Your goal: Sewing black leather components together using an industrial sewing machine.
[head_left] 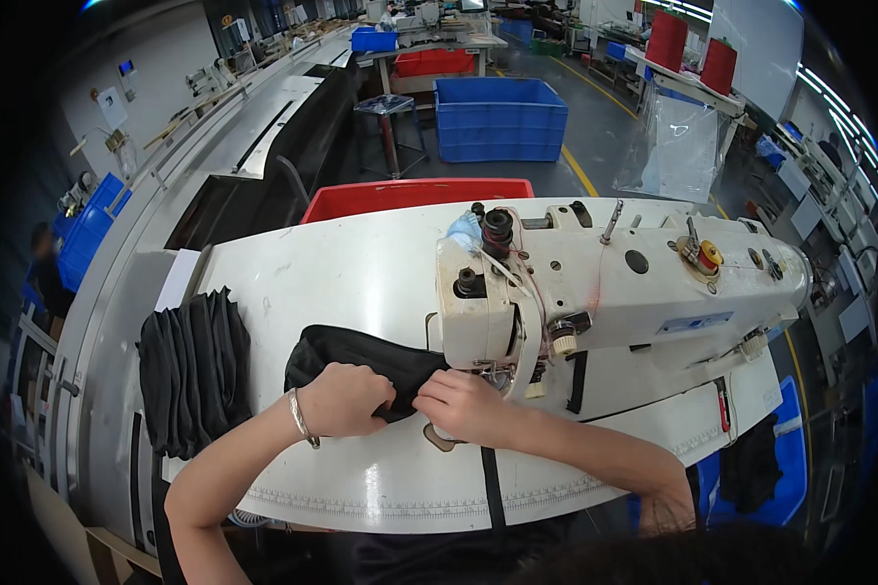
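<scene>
A black fabric piece (351, 346) lies on the white table by the needle area of a white sewing machine (605, 288). My left hand (351, 400), with a silver bangle at the wrist, has its fingers curled on the fabric. My right hand (463, 405) pinches the fabric's right side, just below the presser foot, which is partly hidden. A pile of folded black pieces (193, 366) lies at the table's left. A narrow black strip (493, 487) runs over the front edge below my right hand.
A red bin (415, 187) stands behind the table, a blue crate (500, 122) and stool (385, 107) beyond. A metal rail (117, 322) runs along the left, with a person (47, 273) past it. A red-handled tool (724, 405) and blue bin (785, 468) are at right.
</scene>
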Available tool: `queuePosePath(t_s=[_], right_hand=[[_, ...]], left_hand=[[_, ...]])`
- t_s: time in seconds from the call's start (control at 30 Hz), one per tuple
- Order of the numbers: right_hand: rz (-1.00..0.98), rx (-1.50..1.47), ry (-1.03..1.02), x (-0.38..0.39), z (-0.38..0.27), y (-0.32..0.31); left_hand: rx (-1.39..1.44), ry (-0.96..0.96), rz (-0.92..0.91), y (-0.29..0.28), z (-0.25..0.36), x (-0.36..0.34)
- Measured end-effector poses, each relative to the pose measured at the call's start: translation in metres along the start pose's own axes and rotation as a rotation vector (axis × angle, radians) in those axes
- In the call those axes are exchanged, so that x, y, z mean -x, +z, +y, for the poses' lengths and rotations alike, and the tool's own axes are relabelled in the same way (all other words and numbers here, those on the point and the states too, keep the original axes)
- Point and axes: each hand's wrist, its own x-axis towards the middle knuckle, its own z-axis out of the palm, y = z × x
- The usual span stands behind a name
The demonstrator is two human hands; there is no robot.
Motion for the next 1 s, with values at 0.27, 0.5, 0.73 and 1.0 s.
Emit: queuePosePath(t_s=[0.27, 0.5, 0.73, 1.0], right_hand=[[0.141, 0.159, -0.111, 0.000, -0.013, 0.000], [0.149, 0.126, -0.010, -0.005, -0.020, 0.004], [0.145, -0.292, 0.314, -0.008, -0.024, -0.005], [0.107, -0.135, 0.149, 0.005, -0.014, -0.011]], left_hand=[[0.113, -0.074, 0.143, 0.015, -0.006, 0.008], [0.205, -0.112, 0.366, 0.043, 0.006, 0.022], [0.374, -0.153, 0.496, 0.037, 0.007, 0.022], [0.536, -0.136, 0.347, 0.029, 0.005, 0.022]])
